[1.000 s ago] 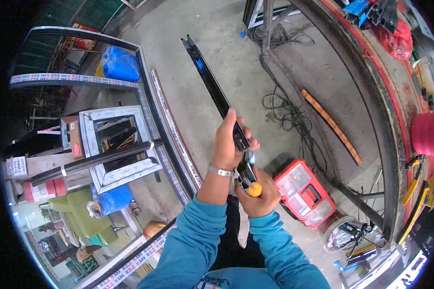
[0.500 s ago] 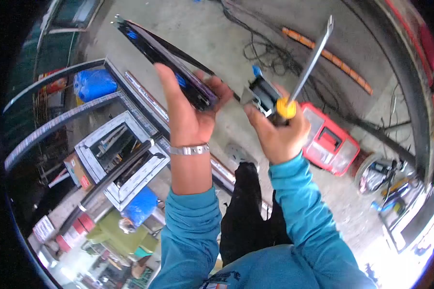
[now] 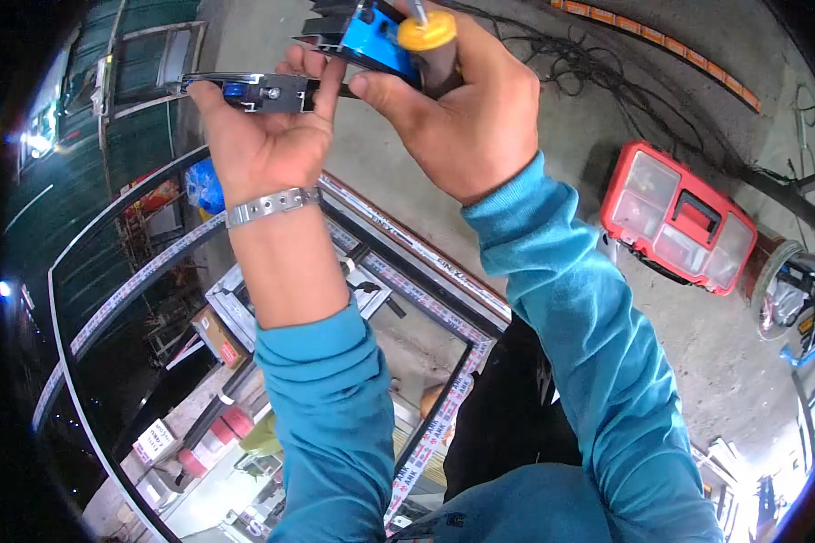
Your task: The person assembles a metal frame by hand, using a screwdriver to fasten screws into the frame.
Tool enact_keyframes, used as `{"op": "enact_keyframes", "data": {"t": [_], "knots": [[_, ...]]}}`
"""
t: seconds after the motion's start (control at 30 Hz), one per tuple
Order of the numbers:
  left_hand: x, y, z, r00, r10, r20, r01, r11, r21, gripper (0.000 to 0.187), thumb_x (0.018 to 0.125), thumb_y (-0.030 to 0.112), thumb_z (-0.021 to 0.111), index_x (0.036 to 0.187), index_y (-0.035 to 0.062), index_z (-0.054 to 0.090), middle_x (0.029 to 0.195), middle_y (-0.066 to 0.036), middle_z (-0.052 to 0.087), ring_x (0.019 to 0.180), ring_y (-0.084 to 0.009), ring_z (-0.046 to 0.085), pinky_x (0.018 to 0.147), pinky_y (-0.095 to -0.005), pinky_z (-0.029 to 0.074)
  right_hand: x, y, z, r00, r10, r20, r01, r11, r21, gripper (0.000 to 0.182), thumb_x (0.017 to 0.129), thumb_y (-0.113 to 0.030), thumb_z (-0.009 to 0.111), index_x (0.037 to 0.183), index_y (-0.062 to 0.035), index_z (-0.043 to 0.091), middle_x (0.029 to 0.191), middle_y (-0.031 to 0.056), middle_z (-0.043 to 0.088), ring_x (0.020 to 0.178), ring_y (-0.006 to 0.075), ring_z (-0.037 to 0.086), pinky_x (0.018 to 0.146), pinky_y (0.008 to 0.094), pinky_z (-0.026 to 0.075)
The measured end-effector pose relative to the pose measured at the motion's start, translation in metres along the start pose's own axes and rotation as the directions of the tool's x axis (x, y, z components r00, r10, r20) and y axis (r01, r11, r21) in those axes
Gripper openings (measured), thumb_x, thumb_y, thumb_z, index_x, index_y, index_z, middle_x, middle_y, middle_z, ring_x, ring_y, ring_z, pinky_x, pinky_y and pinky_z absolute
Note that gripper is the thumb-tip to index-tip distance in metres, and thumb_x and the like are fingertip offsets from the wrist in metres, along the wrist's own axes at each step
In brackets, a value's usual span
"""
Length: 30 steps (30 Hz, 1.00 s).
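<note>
My left hand (image 3: 276, 149), palm up, grips a long black bar (image 3: 288, 95), seen nearly end-on, with a blue insert and a screw at its near end. Held upright in my right hand (image 3: 484, 113) is a screwdriver (image 3: 427, 32) with a yellow-capped, dark handle; the shank runs out of the top of the view. The same hand also has a black-and-blue ribbed part (image 3: 376, 41) beside the handle, over my left fingertips. The far side of that part is cut off at the top edge.
Below my left arm stand window frames (image 3: 435, 425) with printed protective tape. A red organizer case (image 3: 620, 204) lies on the floor at right, near a tub of tools (image 3: 788, 299). Black cables (image 3: 598, 77) and an orange strip (image 3: 670, 45) lie farther off.
Both hands have moved up and left in view and closer together. The black bar has turned from slanting away to nearly end-on, and the screwdriver now points up out of view.
</note>
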<state>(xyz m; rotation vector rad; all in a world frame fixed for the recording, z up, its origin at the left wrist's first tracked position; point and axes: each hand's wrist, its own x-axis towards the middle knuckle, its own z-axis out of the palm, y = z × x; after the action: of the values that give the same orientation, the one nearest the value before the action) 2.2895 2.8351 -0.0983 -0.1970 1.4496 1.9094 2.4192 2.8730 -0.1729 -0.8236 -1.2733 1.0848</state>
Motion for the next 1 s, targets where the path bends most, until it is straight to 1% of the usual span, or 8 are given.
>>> {"op": "enact_keyframes", "data": {"t": [0.23, 0.53, 0.63, 0.77, 0.87, 0.93, 0.97, 1.0], "knots": [[0.007, 0.023, -0.018, 0.995, 0.065, 0.076, -0.066, 0.998, 0.016, 0.072, 0.087, 0.064, 0.038, 0.119, 0.0002, 0.046, 0.099, -0.019, 0.052, 0.084, -0.0307, 0.055, 0.089, -0.0522, 0.048, -0.007, -0.014, 0.027, 0.997, 0.027, 0.067, -0.025, 0.999, -0.026, 0.041, 0.059, -0.014, 0.078, 0.097, -0.0059, 0.063, 0.080, 0.0131, 0.063, 0.066, 0.0302, 0.061, 0.060, 0.0371, 0.049], [0.004, 0.036, -0.028, 0.993, 0.062, -0.096, -0.067, 0.997, -0.041, 0.056, 0.092, 0.054, 0.040, 0.111, 0.0038, 0.055, 0.103, -0.016, 0.061, 0.090, -0.0304, 0.058, 0.084, -0.0486, 0.050, -0.017, -0.022, 0.047, 0.997, -0.023, 0.076, 0.024, 1.000, -0.010, 0.042, 0.060, -0.013, 0.078, 0.099, -0.0065, 0.063, 0.082, 0.0125, 0.063, 0.069, 0.0306, 0.062, 0.062, 0.0368, 0.050], [0.005, 0.039, -0.034, 0.996, 0.050, -0.076, -0.054, 0.997, -0.051, 0.055, 0.092, 0.053, 0.041, 0.112, 0.0046, 0.055, 0.105, -0.014, 0.061, 0.091, -0.0297, 0.058, 0.085, -0.0475, 0.050, -0.020, -0.028, 0.046, 0.969, 0.121, 0.217, -0.105, 0.991, -0.086, 0.042, 0.060, -0.012, 0.078, 0.099, -0.0062, 0.063, 0.083, 0.0131, 0.063, 0.073, 0.0314, 0.062, 0.064, 0.0372, 0.050], [0.014, 0.046, -0.049, 0.997, 0.061, 0.037, -0.061, 0.998, -0.008, 0.067, 0.088, 0.063, 0.039, 0.117, 0.0024, 0.049, 0.094, -0.019, 0.054, 0.084, -0.0306, 0.054, 0.088, -0.0515, 0.048, -0.024, -0.024, 0.053, 0.986, 0.042, 0.159, -0.029, 0.996, -0.081, 0.042, 0.059, -0.012, 0.077, 0.098, -0.0058, 0.063, 0.083, 0.0134, 0.063, 0.075, 0.0321, 0.062, 0.065, 0.0370, 0.050], [0.015, 0.047, -0.054, 0.998, 0.060, 0.034, -0.060, 0.998, -0.012, 0.060, 0.090, 0.060, 0.039, 0.112, 0.0055, 0.054, 0.094, -0.015, 0.058, 0.084, -0.0281, 0.054, 0.087, -0.0499, 0.048, -0.024, -0.025, 0.050, 0.992, -0.021, 0.125, 0.027, 0.998, -0.049, 0.040, 0.061, -0.018, 0.083, 0.093, -0.0037, 0.063, 0.073, 0.0110, 0.062, 0.057, 0.0176, 0.059, 0.055, 0.0290, 0.048], [0.014, 0.045, -0.058, 0.995, 0.096, -0.023, -0.096, 0.995, -0.007, 0.051, 0.090, 0.055, 0.044, 0.111, 0.0095, 0.056, 0.100, -0.012, 0.060, 0.086, -0.0265, 0.053, 0.087, -0.0492, 0.045, -0.020, -0.031, 0.037, 0.962, 0.039, 0.270, -0.047, 0.999, 0.023, 0.041, 0.056, -0.016, 0.079, 0.092, -0.0045, 0.062, 0.075, 0.0133, 0.059, 0.068, 0.0346, 0.058, 0.061, 0.0375, 0.048], [0.005, 0.040, -0.052, 0.995, 0.060, -0.075, -0.063, 0.997, -0.041, 0.046, 0.086, 0.053, 0.053, 0.110, 0.0137, 0.058, 0.105, -0.009, 0.060, 0.091, -0.0252, 0.053, 0.089, -0.0484, 0.042, -0.019, -0.025, 0.028, 0.945, -0.037, 0.326, 0.037, 0.999, 0.007, 0.047, 0.058, -0.021, 0.086, 0.094, -0.0033, 0.062, 0.077, 0.0118, 0.061, 0.066, 0.0213, 0.061, 0.061, 0.0313, 0.049], [-0.014, 0.031, -0.046, 0.995, 0.031, -0.090, -0.033, 0.999, -0.021, 0.048, 0.081, 0.052, 0.060, 0.111, 0.0137, 0.058, 0.107, -0.008, 0.059, 0.096, -0.0249, 0.053, 0.089, -0.0462, 0.042, -0.017, -0.025, 0.016, 0.898, -0.062, 0.436, 0.045, 0.998, 0.049, 0.050, 0.057, -0.022, 0.087, 0.095, -0.0038, 0.062, 0.085, 0.0129, 0.061, 0.076, 0.0244, 0.062, 0.067, 0.0339, 0.049]]}}
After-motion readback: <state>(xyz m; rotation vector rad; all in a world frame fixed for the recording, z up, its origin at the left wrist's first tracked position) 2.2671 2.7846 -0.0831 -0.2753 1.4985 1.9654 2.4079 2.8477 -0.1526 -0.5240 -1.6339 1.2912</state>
